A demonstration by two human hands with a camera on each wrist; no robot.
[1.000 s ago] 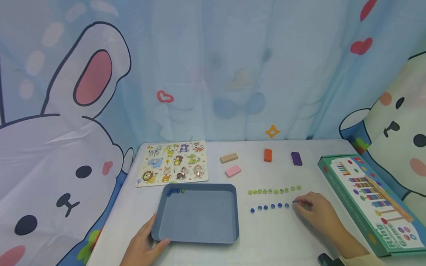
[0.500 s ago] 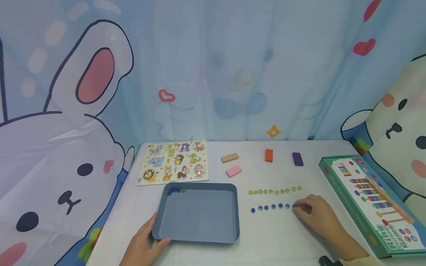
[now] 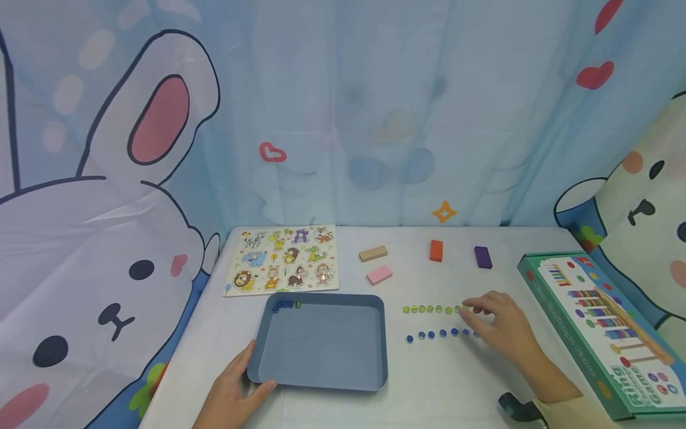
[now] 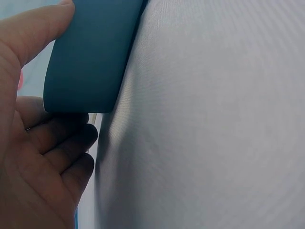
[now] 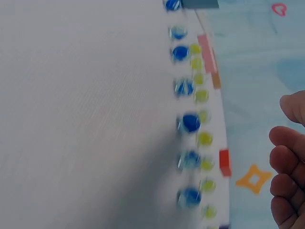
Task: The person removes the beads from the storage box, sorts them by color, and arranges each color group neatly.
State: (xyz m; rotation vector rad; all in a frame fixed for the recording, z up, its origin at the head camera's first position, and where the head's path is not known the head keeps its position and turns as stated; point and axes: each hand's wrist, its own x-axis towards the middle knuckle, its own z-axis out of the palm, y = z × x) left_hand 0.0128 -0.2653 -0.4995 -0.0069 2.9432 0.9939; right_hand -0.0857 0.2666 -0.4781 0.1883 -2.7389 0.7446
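Observation:
My left hand (image 3: 227,393) grips the near left corner of a blue-grey tray (image 3: 321,345). Close up in the left wrist view, the thumb lies against the tray (image 4: 93,57) and the other fingers curl at its edge. Several blue marbles (image 3: 284,304) and a green marble (image 3: 298,305) sit in the tray's far left corner. Right of it lie a row of green marbles (image 3: 430,309) and, nearer, a row of blue marbles (image 3: 442,333). My right hand (image 3: 504,328) hovers by the right end of the rows, thumb apart from its bent fingers, holding nothing visible, and hides some green marbles.
Behind the tray lies an animal puzzle board (image 3: 281,260). Tan (image 3: 373,254), pink (image 3: 379,275), orange (image 3: 436,251) and purple (image 3: 483,257) blocks are spread along the back. A green-edged toy box (image 3: 611,339) stands at the right, beside my right arm.
My right hand has left the last blue marble of the near row, which stays on the table, and moved up to the green row. The left hand keeps its place on the tray.

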